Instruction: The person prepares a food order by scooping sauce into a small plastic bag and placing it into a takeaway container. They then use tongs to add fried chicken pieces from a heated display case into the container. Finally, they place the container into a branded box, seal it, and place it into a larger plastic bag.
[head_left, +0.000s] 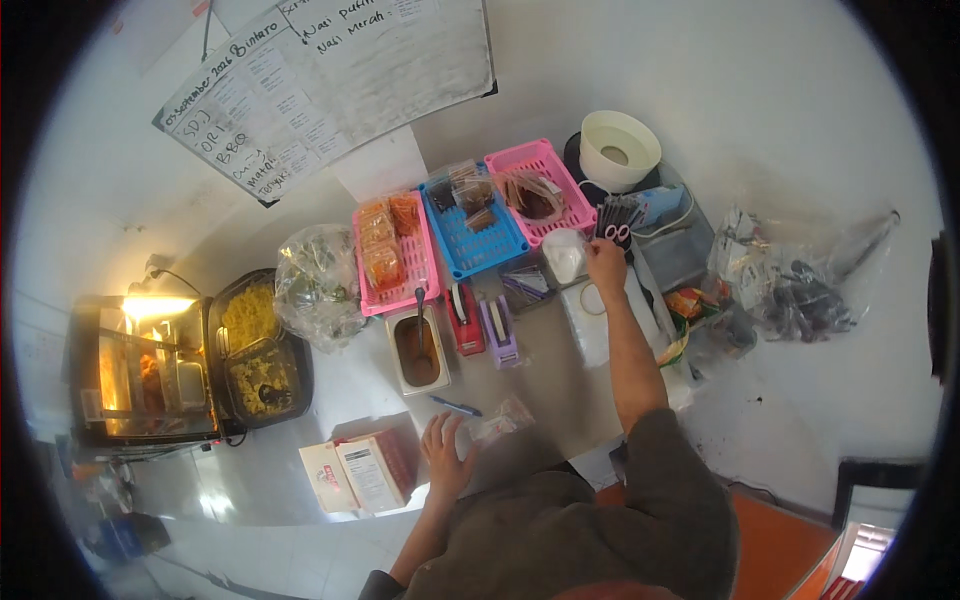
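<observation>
My right hand point(606, 264) reaches to the back right of the counter, fingers curled beside a black holder with pink-handled scissors point(617, 232). A white plastic bundle point(565, 256) sits just left of it. Whatever those fingers grip, if anything, is hidden. At the near edge, my left hand point(446, 454) is open with its fingers apart, holding nothing. Close to its fingertips lie a blue pen point(456, 406) and a crumpled clear plastic packet point(505, 420). The red and white box point(366, 474) stands left of this hand.
Pink point(425, 270) and blue point(485, 252) baskets hold packets along the wall. In front are a metal container of brown sauce point(418, 366) with a ladle, plus red point(465, 325) and purple point(499, 335) tape dispensers. A lit warmer cabinet point(145, 380) stands left; a bagged bundle point(800, 290) lies right.
</observation>
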